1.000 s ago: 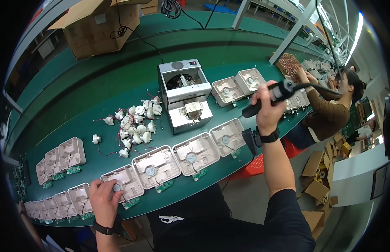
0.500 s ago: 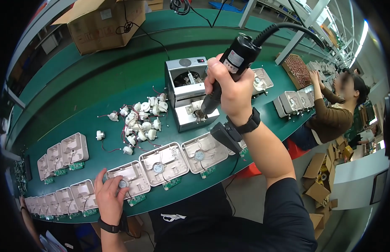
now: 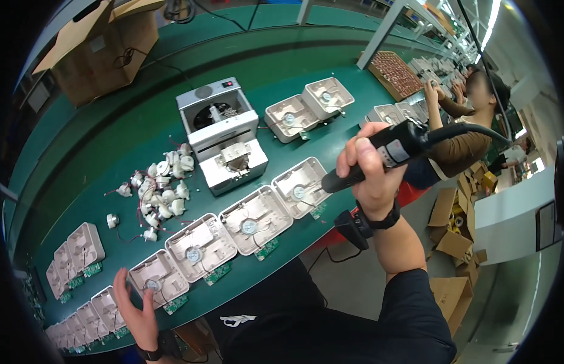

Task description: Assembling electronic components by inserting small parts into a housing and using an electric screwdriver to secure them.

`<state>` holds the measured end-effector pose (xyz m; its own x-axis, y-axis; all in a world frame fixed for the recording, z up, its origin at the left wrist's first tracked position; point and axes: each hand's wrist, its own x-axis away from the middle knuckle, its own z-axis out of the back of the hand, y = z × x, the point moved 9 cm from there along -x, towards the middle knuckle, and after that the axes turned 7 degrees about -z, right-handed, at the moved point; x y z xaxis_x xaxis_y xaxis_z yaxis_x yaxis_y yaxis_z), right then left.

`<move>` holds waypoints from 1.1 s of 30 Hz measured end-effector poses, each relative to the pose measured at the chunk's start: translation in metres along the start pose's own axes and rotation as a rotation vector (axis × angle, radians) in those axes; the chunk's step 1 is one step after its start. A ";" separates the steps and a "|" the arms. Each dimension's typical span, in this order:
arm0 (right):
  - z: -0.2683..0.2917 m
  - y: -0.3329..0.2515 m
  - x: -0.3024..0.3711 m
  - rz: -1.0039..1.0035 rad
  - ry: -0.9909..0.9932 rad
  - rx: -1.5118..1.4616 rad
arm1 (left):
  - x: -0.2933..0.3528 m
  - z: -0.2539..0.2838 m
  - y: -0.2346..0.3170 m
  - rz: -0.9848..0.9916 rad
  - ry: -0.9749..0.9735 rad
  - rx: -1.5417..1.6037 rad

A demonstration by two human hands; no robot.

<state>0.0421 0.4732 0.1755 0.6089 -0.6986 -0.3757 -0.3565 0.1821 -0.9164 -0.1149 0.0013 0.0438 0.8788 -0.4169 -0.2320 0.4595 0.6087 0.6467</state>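
My right hand (image 3: 379,182) grips a black corded electric screwdriver (image 3: 409,142), its nose pointing left by the right edge of a pale plastic housing (image 3: 303,173). My left hand (image 3: 137,315) is open, fingers apart, at the left side of another housing (image 3: 166,272); its thumb is at the round disc (image 3: 151,285) inside. Between these two stand two more housings (image 3: 200,233), each with a round disc, wires and a green circuit board (image 3: 218,273) hanging at its front. The screwdriver's tip is too blurred to show whether it carries a screw.
Behind the row stands a grey screw feeder (image 3: 224,139). Left of it lies a pile of white wired parts (image 3: 160,188). More housings (image 3: 84,246) line the left, and two (image 3: 291,115) stand behind right. A co-worker (image 3: 470,133) sits at the right. A cardboard box (image 3: 100,67) stands at the back.
My right hand has brought the screwdriver away from the feeder, rightward and down to the rightmost housing. My left hand's fingers have spread off the disc. The whole view has shifted.
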 end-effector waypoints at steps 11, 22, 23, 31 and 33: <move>0.014 0.035 -0.003 -0.012 0.018 -0.027 | 0.015 -0.026 -0.040 0.307 0.042 0.369; 0.010 0.056 -0.006 -0.039 0.016 0.025 | 0.012 -0.026 -0.043 0.351 0.007 0.382; 0.008 0.058 -0.007 -0.047 0.006 0.027 | 0.013 -0.025 -0.044 0.345 0.014 0.385; -0.029 0.030 -0.024 -0.036 -0.086 -0.044 | 0.013 -0.024 -0.052 0.303 0.100 0.386; -0.043 0.003 -0.026 0.025 -0.075 -0.262 | 0.015 -0.024 -0.051 0.281 0.109 0.380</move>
<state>-0.0055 0.4620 0.1882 0.6454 -0.6409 -0.4156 -0.5372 0.0061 -0.8435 -0.1226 -0.0202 -0.0101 0.9798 -0.1866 -0.0719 0.1410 0.3893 0.9103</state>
